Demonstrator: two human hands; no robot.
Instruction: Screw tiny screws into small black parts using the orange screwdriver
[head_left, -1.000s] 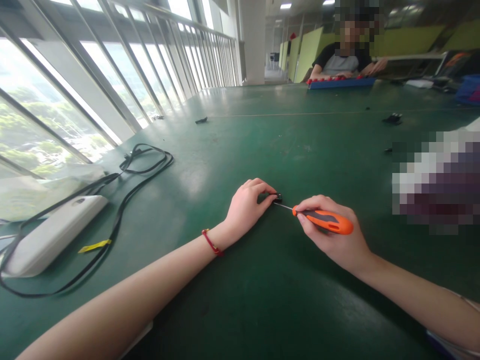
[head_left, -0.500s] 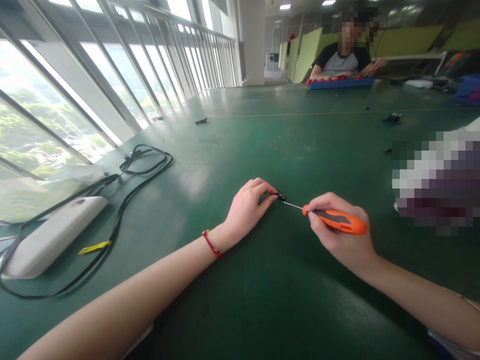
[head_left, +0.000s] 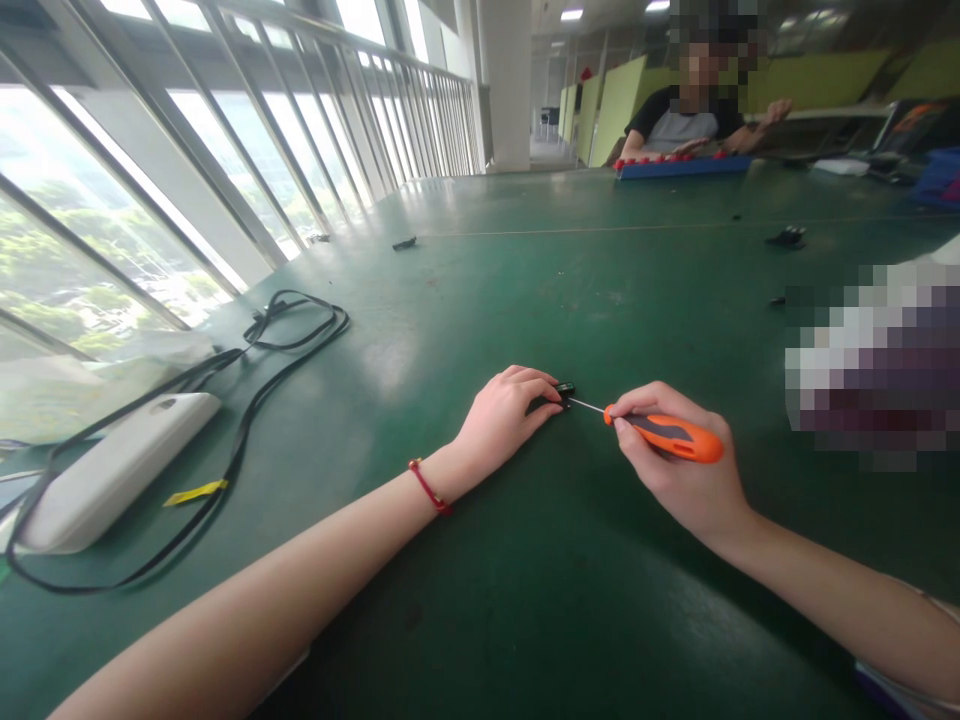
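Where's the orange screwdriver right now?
The orange screwdriver is right of centre in the head view, in the right hand, pointing toward the small black part.

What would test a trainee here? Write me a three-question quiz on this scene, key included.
1. What does the right hand hold?
A) a cable
B) a screwdriver
C) a pen

2. True or false: the fingers of the left hand touch the small black part.

3. Fill in: the tag at the black cable is ____ in colour.

Key: 1. B; 2. True; 3. yellow
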